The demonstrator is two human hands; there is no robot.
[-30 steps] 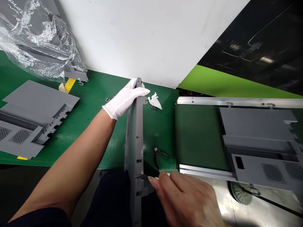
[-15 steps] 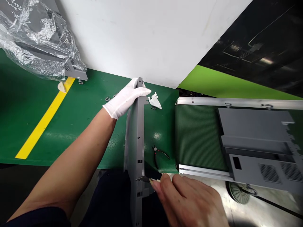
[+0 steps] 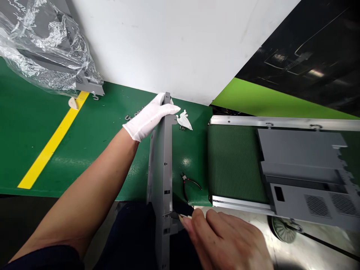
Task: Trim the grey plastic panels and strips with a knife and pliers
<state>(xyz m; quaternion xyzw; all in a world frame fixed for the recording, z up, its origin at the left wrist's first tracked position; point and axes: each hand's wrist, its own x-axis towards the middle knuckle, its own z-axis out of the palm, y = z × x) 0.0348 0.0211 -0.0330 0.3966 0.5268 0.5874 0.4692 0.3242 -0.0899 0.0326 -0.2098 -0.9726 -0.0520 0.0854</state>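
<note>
The grey sheet-metal panel (image 3: 161, 161) is held on edge above the green counter (image 3: 42, 150), with its length running away from the person and its far end at the white-gloved left hand (image 3: 149, 118). The grip of that hand is closed around the panel's far end, with the fingers wrapped across the edge. The bare right hand (image 3: 225, 240) is nearly closed, and a small pale-handled blade (image 3: 185, 216) is pinched between thumb and fingers, its metal tip placed at the panel's near edge. The panel is judged to be stiff and fairly light, but its thin flanges, notches and slots may be sharp, and its coated face may scuff easily. Hold is best taken with a gloved hand along a plain straight edge, clear of the notches. Cutting pliers (image 3: 188, 186) lie on the counter just beside the panel, and a similar grey panel (image 3: 303, 172) rests on a ribbed green mat (image 3: 234, 161).
</note>
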